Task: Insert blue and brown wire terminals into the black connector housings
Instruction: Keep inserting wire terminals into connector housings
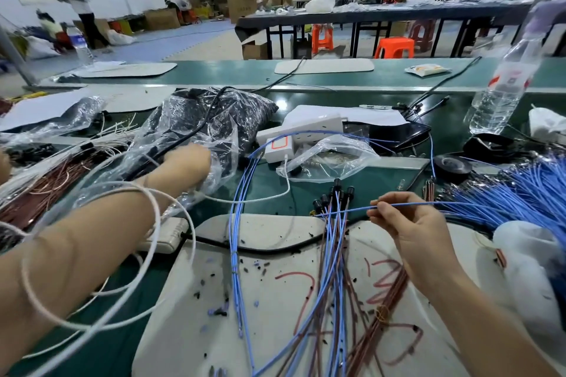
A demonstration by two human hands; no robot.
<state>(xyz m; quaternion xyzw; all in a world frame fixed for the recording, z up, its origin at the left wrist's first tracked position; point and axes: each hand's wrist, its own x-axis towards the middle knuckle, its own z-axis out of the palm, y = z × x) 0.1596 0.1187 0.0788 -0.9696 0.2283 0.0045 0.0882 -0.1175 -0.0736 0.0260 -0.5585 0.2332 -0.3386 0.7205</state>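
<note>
Left hand [186,162] buried in the housings bag [214,119], grip unclear — right fingers [378,208] pinch a blue wire [444,204] lying crosswise, tip pointing left.

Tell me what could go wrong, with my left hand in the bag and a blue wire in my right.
The white cable looped over your forearm may snag when your left hand leaves the plastic bag. The blue wire your right hand pinches crosses the finished leads and might drag them.
</note>
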